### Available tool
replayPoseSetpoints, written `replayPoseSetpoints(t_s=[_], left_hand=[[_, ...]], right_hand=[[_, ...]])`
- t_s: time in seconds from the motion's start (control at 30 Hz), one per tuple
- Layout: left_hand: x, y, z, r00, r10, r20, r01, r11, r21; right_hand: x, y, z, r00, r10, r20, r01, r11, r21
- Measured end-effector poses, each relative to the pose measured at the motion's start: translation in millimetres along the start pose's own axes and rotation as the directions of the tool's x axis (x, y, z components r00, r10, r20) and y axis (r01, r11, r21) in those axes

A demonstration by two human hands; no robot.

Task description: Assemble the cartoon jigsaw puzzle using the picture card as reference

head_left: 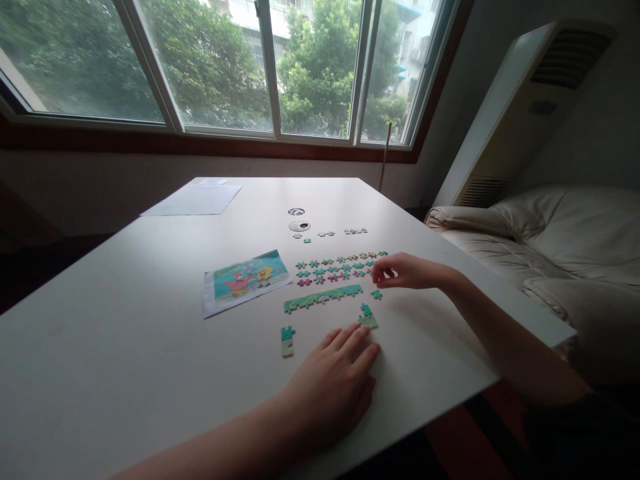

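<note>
My left hand (340, 373) lies palm down on the white table, fingers stretched out. Its fingertips touch a small corner of joined green jigsaw pieces (369, 319). At the right end of the rows of loose jigsaw pieces (333, 261), my right hand (400, 271) has its fingers curled together. Whatever may be between those fingertips is hidden. Just below them lies a single teal jigsaw piece (376, 294). A joined strip of green pieces (323, 298) runs below the rows, and another joined pair (287, 341) sits to the left of my left hand.
A printed cartoon picture (245, 283) lies left of the pieces. Further back are two round items (299, 227) and a few pale pieces (356, 231). White sheets (197, 200) rest at the table's far left. A pale sofa (565, 247) stands to the right.
</note>
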State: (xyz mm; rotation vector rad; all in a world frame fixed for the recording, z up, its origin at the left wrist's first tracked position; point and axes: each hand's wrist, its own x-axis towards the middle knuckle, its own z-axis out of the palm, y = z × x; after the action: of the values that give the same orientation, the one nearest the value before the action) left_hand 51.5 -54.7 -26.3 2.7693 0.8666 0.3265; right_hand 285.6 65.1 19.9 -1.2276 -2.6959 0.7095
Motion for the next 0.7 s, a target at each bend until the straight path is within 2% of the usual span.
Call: replayPoseSetpoints(t_s=[0.17, 0.37, 0.7], left_hand=[[0.2, -0.5, 1.4, 1.000, 0.001, -0.013, -0.001, 1.000, -0.001], [0.2, -0.6, 0.6, 1.000, 0.003, -0.024, -0.003, 1.000, 0.015], [1.2, 0.0, -0.2, 1.000, 0.011, -0.023, -0.011, 1.000, 0.007]], right_hand=[[-0.7, 13.1, -1.6, 0.997, 0.060, 0.054, -0.061, 0.998, 0.007], [0.2, 7.6, -0.1, 0.995, 0.053, 0.083, -0.055, 0.998, 0.020], [5.6, -20.0, 15.8, 0.994, -0.093, 0.059, 0.093, 0.996, 0.007]])
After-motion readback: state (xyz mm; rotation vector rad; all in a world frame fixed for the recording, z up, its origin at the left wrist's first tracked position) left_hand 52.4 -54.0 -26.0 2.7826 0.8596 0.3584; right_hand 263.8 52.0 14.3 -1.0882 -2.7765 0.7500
